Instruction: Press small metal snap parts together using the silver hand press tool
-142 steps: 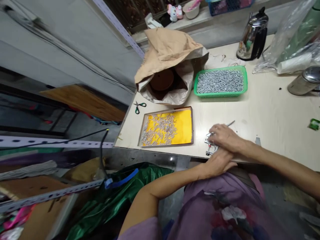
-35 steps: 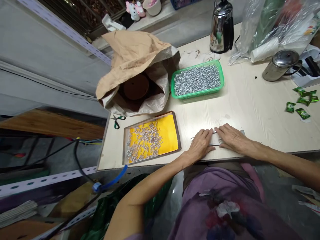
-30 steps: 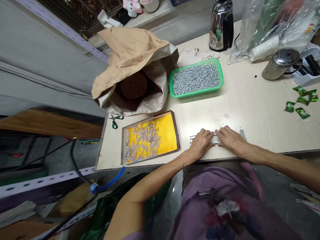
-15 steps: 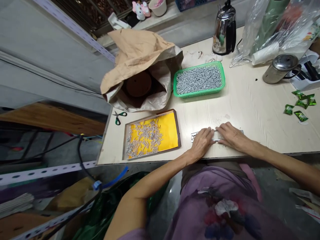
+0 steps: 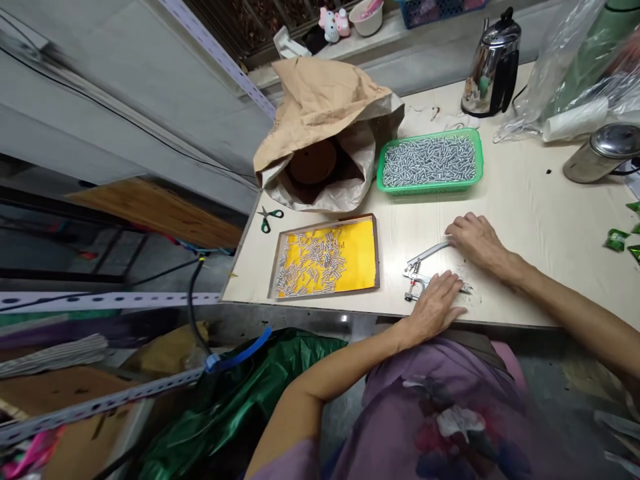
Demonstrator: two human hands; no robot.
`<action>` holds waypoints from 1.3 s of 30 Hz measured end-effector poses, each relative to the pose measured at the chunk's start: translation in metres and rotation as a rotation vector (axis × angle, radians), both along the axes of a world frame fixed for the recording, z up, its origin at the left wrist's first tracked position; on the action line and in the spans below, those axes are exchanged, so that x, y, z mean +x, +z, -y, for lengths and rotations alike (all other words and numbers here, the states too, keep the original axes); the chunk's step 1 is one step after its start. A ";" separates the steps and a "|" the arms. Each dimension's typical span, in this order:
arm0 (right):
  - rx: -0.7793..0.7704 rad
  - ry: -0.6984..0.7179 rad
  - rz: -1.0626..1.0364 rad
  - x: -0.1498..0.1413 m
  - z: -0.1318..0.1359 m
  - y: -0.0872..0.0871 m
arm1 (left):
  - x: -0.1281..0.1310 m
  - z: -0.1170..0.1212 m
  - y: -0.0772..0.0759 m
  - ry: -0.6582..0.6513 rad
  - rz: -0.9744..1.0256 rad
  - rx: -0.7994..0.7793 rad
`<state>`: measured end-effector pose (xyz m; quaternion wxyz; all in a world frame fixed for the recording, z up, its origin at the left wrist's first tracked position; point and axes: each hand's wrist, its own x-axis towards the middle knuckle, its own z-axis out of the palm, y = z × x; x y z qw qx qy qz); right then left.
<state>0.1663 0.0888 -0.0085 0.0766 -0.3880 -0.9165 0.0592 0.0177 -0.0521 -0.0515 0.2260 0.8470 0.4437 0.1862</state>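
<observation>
A metal plier-like hand tool (image 5: 419, 265) lies on the pale table (image 5: 530, 213) near its front edge, its two handles spread apart. My left hand (image 5: 436, 303) lies flat, fingers stretched, on the lower handle by the table's edge. My right hand (image 5: 475, 240) is farther back, with its fingers curled over the end of the raised upper handle. To the left of the tool sits a yellow-lined tray (image 5: 357, 250) with several small metal pieces scattered in it.
A green basket (image 5: 430, 190) full of metal pieces stands behind my hands. An open brown paper sack (image 5: 325, 113) and scissors (image 5: 270, 217) are at back left. A kettle (image 5: 493, 63), plastic bags (image 5: 565, 73), a steel pot (image 5: 600, 153) and green wrappers (image 5: 617, 238) are at right.
My hands, side by side on the closed tool before, have moved apart. The right hand moved back with the upper handle and the left slid toward the front edge. The tool now stands spread.
</observation>
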 end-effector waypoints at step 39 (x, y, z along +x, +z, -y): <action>-0.139 0.189 -0.347 0.001 0.029 0.018 | -0.219 -0.099 0.051 0.863 -0.607 -0.157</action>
